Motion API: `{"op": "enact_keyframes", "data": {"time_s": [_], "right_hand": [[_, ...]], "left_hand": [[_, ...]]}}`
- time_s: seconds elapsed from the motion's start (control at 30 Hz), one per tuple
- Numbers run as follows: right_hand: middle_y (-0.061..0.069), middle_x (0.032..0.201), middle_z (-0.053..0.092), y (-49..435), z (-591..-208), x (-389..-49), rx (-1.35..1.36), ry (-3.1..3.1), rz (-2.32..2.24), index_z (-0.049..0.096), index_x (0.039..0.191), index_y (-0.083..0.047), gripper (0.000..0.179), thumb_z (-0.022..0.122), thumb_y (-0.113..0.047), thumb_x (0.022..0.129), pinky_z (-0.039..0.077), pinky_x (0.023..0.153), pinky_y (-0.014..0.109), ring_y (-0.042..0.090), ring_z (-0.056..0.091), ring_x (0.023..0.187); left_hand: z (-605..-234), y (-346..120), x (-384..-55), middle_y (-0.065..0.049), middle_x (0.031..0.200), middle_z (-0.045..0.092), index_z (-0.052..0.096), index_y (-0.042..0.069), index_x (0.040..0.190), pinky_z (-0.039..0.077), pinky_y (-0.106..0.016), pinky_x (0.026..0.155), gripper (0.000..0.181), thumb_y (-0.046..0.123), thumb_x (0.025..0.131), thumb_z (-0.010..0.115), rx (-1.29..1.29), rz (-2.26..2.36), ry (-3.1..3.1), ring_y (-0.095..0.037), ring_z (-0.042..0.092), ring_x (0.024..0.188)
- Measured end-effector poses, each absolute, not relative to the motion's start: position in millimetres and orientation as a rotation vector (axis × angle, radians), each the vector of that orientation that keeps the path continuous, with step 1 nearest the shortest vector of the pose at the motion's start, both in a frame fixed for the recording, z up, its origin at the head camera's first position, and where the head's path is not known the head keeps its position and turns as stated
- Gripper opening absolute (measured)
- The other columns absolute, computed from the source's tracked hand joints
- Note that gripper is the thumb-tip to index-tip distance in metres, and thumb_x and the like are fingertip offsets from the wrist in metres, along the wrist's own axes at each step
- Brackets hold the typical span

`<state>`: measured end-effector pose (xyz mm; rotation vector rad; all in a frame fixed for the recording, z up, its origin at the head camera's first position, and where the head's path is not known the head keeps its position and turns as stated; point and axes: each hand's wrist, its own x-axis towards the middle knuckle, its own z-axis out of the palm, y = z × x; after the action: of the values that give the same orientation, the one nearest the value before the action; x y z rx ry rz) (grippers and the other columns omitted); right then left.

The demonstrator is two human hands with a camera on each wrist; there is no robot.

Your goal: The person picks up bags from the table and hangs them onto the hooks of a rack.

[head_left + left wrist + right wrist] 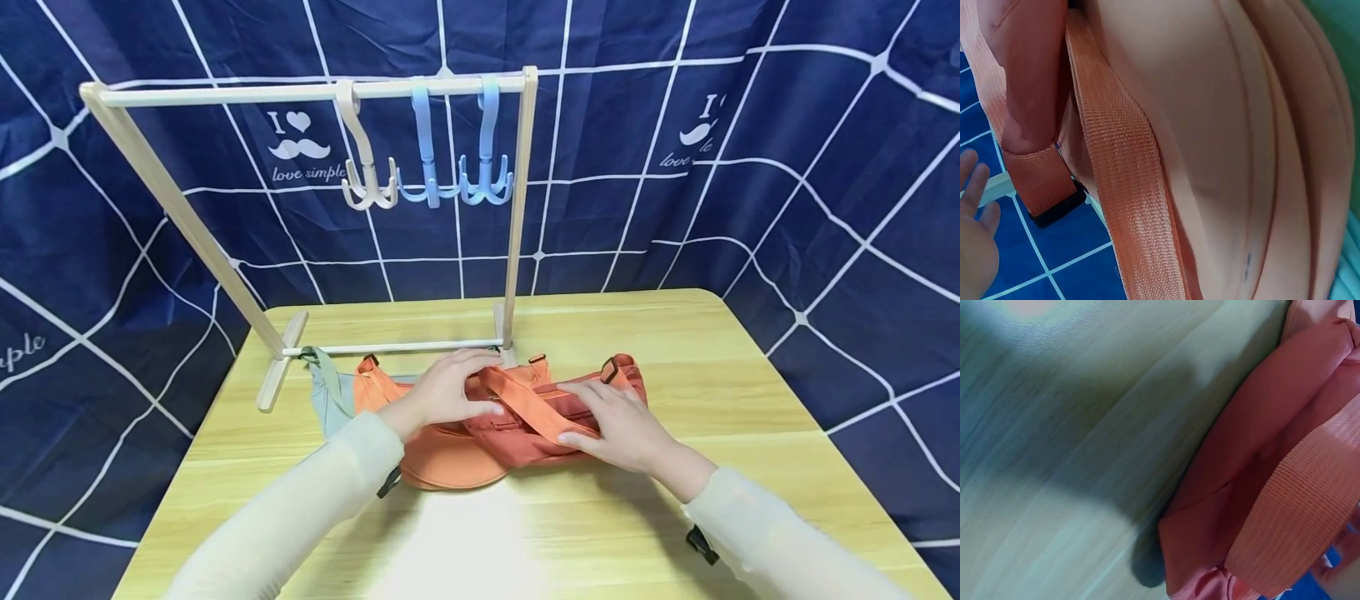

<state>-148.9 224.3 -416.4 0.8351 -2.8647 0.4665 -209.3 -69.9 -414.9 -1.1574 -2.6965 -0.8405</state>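
On the table, a red waist bag [517, 437] with a wide orange strap [532, 408] lies between the two hands. My left hand [446, 392] is over the bag's left end, thumb and fingers spread; the left wrist view shows those fingers apart from the strap. At the bag's right end my right hand [630, 425] holds it, thumb on the strap loop and fingers along the top. An orange bag [450, 462] with a curved, layered edge lies partly under the red one, beneath my left forearm. In the right wrist view the strap hides most of the right fingers.
A light blue bag [326, 404] with a green strap lies farther left. Behind the bags stands a wooden rack [520, 208], its top bar carrying one beige hook [367, 167] and two blue hooks [486, 158]. Dark blue gridded cloth [600, 208] surrounds the wooden table [750, 400].
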Motion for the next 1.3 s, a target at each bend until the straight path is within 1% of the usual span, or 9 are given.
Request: {"op": "enact_keyframes", "data": {"time_s": [0.17,0.37,0.53,0.67,0.8,0.9,1.03,1.2,1.3], "right_hand": [[0.007,0.124,0.055,225,-418,-148,0.828,-2.882,0.536,0.049,0.136,-0.016,0.071,0.064,-0.060,0.082,0.037,0.091,0.057,0.027,0.058,0.106],[0.005,0.121,0.055,224,-418,-147,0.831,-2.871,0.619,0.050,0.133,-0.016,0.066,0.065,-0.057,0.082,0.049,0.078,0.046,0.024,0.061,0.097],[0.006,0.120,0.057,224,-420,-148,0.818,-2.869,0.697,0.053,0.129,-0.015,0.063,0.068,-0.054,0.081,0.049,0.080,0.045,0.022,0.061,0.099],[0.001,0.111,0.060,223,-423,-148,0.815,-2.861,0.753,0.055,0.126,-0.016,0.058,0.070,-0.051,0.081,0.049,0.078,0.041,0.017,0.061,0.096],[-0.009,0.096,0.058,222,-426,-148,0.819,-2.847,0.800,0.056,0.120,-0.019,0.050,0.072,-0.047,0.081,0.048,0.072,0.033,0.009,0.057,0.086],[-0.014,0.091,0.056,222,-427,-149,0.825,-2.835,0.842,0.056,0.117,-0.021,0.046,0.073,-0.044,0.081,0.047,0.071,0.031,0.005,0.056,0.081],[-0.015,0.088,0.056,223,-428,-149,0.842,-2.822,0.920,0.056,0.115,-0.021,0.042,0.074,-0.040,0.081,0.048,0.071,0.030,0.003,0.056,0.079],[-0.013,0.085,0.056,223,-430,-151,0.878,-2.788,1.029,0.057,0.111,-0.020,0.037,0.075,-0.034,0.082,0.047,0.067,0.026,0.002,0.053,0.073],[-0.013,0.083,0.056,223,-431,-151,0.899,-2.769,1.080,0.057,0.108,-0.022,0.033,0.076,-0.030,0.082,0.046,0.063,0.025,0.003,0.053,0.070]], "left_hand": [[-418,-64,-215,0.001,0.132,0.056,0.058,0.018,0.131,0.031,-0.036,0.104,0.067,0.043,0.073,0.080,-1.242,-0.896,-2.658,-0.016,0.045,0.125],[-420,-56,-219,0.000,0.130,0.057,0.060,0.012,0.129,0.031,-0.032,0.104,0.066,0.039,0.073,0.082,-1.281,-0.974,-2.652,-0.016,0.046,0.125],[-422,-49,-221,-0.003,0.130,0.057,0.060,0.009,0.128,0.031,-0.036,0.105,0.066,0.037,0.073,0.081,-1.296,-0.974,-2.672,-0.023,0.046,0.125],[-425,-44,-222,-0.003,0.130,0.058,0.060,0.009,0.128,0.031,-0.037,0.105,0.065,0.036,0.073,0.081,-1.300,-1.000,-2.681,-0.026,0.046,0.126],[-428,-40,-224,-0.003,0.129,0.059,0.060,0.008,0.128,0.031,-0.036,0.105,0.065,0.035,0.073,0.082,-1.300,-1.003,-2.689,-0.023,0.047,0.125],[-429,-39,-225,-0.001,0.127,0.060,0.060,0.008,0.128,0.033,-0.034,0.103,0.065,0.035,0.073,0.082,-1.288,-0.994,-2.700,-0.020,0.049,0.122],[-428,-38,-226,0.001,0.123,0.062,0.060,0.008,0.129,0.034,-0.033,0.102,0.065,0.034,0.074,0.082,-1.284,-1.000,-2.708,-0.017,0.052,0.118],[-429,-38,-226,0.001,0.113,0.066,0.062,0.009,0.126,0.038,-0.032,0.095,0.061,0.035,0.075,0.081,-1.290,-0.974,-2.703,-0.015,0.056,0.105],[-430,-38,-226,0.003,0.114,0.066,0.064,0.011,0.124,0.039,-0.031,0.092,0.057,0.036,0.075,0.081,-1.288,-0.969,-2.697,-0.013,0.055,0.100]]}}
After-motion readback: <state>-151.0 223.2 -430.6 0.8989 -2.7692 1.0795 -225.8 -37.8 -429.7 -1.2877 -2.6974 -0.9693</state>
